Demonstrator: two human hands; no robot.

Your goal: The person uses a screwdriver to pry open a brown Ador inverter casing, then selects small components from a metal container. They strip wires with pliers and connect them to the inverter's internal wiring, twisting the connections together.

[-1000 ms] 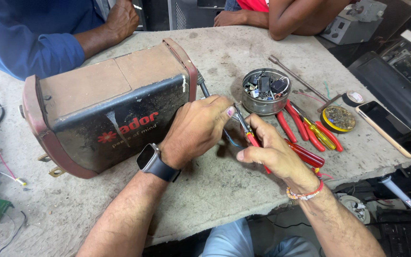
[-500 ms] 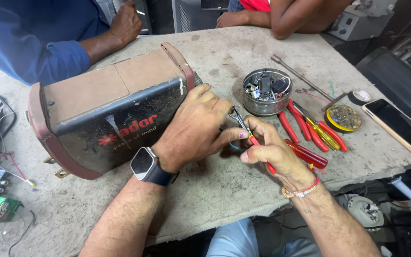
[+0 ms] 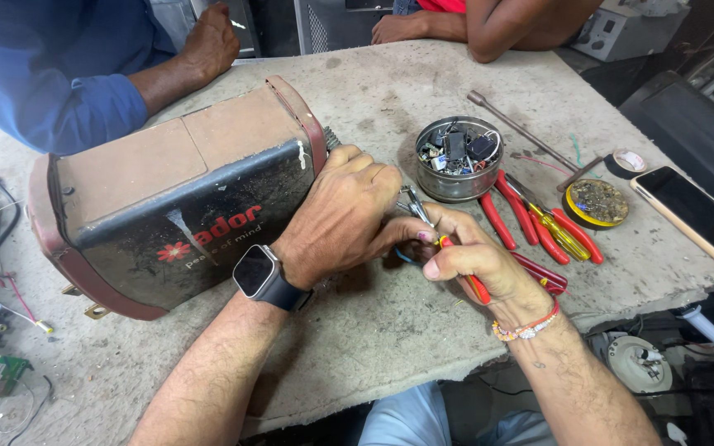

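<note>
Right, both hands are bunched together at the near corner of the machine housing (image 3: 183, 206), the dusty brown-and-black box lying on the worn table (image 3: 390, 322). The left hand (image 3: 345, 219), smartwatch on the wrist, is curled closed with its fingers folded over something small by the box's end; what it pinches is hidden under the knuckles. The right hand (image 3: 477, 264) is clamped on red-handled pliers (image 3: 435, 235), their metal nose poking up between the two hands.

Close quarters, this. The plier tips sit right against the left fingertips, so a slip of the grip could nip skin. I'd judge the small piece could also spring loose and roll off the table edge, which is near.

Just beside the right hand stands a round tin of small parts (image 3: 459, 161), and more red and yellow hand tools (image 3: 551, 231) lie touching it. A jerk of the elbow could knock that tin over. A phone (image 3: 696, 216) rests farther right, and other people's arms lean on the far side.
</note>
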